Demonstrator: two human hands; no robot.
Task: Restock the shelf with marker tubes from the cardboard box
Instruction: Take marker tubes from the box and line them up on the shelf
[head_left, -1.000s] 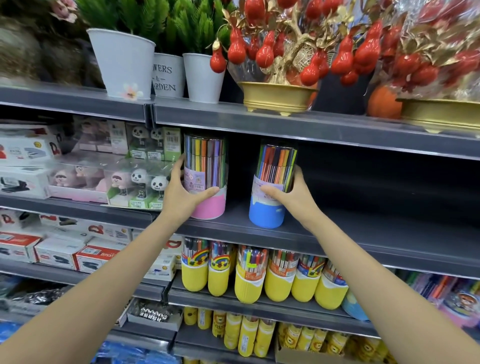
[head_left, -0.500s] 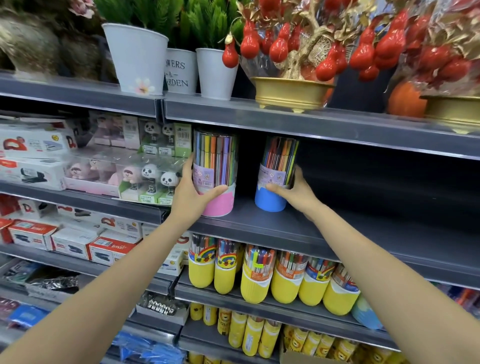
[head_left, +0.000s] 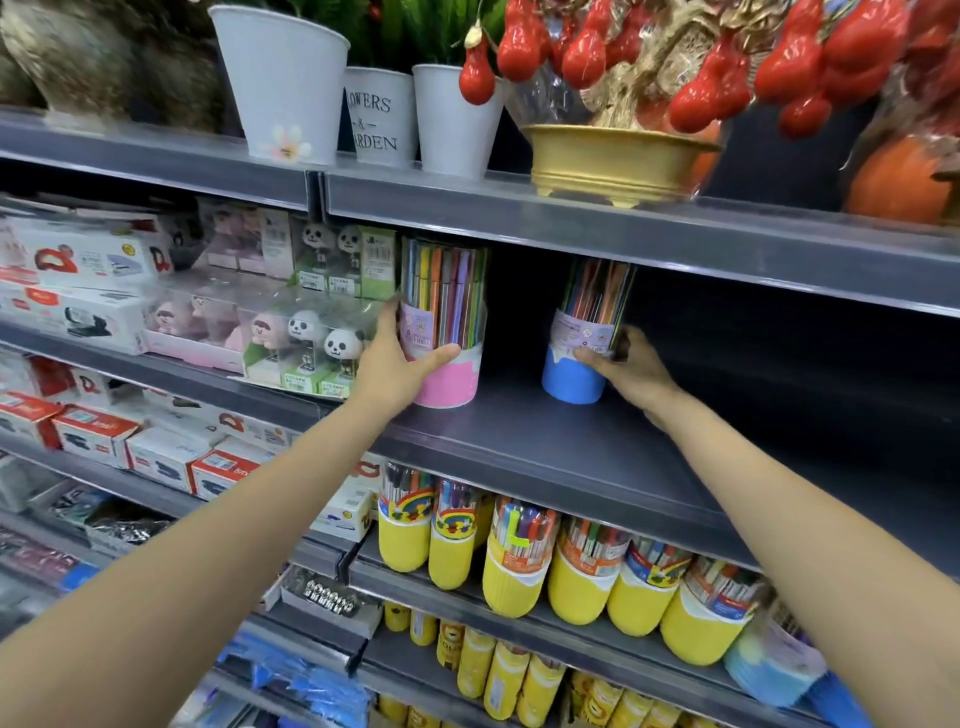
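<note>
Two clear marker tubes stand upright on the dark grey middle shelf. The pink-based tube is at the shelf's left end, and my left hand grips its lower half with the thumb across the front. The blue-based tube stands farther back and to the right; my right hand holds it from the right side, fingers curled round its label. The cardboard box is out of view.
Boxed panda and doll figures stand just left of the pink tube. The shelf stretches bare to the right. Yellow-based marker tubes fill the shelf below. White plant pots and a gold bowl of red ornaments sit above. Stapler boxes lie lower left.
My right hand has pushed the blue tube deeper onto the shelf and set it upright. The pink tube has stayed put in my left hand. My view has shifted.
</note>
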